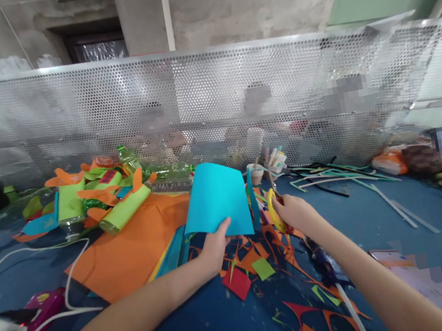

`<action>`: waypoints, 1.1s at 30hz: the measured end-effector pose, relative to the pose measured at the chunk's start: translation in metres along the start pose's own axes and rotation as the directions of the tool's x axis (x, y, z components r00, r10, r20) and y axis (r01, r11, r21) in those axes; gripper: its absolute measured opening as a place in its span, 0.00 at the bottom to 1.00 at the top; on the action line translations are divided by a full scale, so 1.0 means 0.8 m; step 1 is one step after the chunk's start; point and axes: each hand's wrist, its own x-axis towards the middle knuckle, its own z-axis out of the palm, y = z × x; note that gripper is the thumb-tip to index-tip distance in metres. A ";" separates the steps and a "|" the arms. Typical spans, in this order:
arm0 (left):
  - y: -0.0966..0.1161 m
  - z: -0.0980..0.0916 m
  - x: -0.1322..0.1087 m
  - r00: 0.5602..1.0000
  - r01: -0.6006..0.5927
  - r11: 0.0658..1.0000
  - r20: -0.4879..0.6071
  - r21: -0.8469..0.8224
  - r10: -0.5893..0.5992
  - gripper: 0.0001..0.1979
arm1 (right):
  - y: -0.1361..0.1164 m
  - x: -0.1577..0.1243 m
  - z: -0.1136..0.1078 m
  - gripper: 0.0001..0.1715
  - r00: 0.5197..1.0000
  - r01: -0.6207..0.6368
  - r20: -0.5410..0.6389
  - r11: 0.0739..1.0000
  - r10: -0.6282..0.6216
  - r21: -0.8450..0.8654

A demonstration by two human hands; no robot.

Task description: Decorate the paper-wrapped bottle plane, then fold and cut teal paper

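Note:
A curved sheet of light blue paper is in my left hand, thumb on its lower edge and the other fingers hidden behind it. My right hand is closed round the yellow-handled scissors, whose blades point up and away. Between the sheet and the scissors stands a narrow blue strip; whether it is still joined to the sheet I cannot tell. Orange, red and green paper scraps lie under and in front of both hands, among them a red piece and a green square.
Orange sheets lie at the left, with paper-wrapped bottles behind. A magenta power strip with white cables is at the left edge. Cups of tools stand before a perforated metal screen. A phone lies front right.

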 end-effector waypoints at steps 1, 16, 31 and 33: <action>-0.002 -0.002 0.002 1.000 -0.007 1.000 -0.010 0.026 0.007 0.22 | 0.002 -0.001 -0.002 0.29 1.000 -0.012 0.021 0.999 0.013 -0.043; 0.005 -0.002 -0.009 0.974 -0.213 0.936 -0.022 0.280 0.227 0.23 | -0.004 -0.010 -0.002 0.24 0.996 -0.049 0.064 0.970 0.066 -0.239; 0.007 0.002 -0.022 0.973 -0.230 0.922 0.074 0.313 0.217 0.29 | -0.017 -0.015 0.008 0.22 0.997 0.053 0.047 0.980 -0.063 0.191; 0.005 0.002 -0.024 0.967 -0.252 0.933 0.082 0.255 0.239 0.33 | -0.019 -0.010 0.010 0.32 0.995 0.046 0.069 0.949 -0.071 0.313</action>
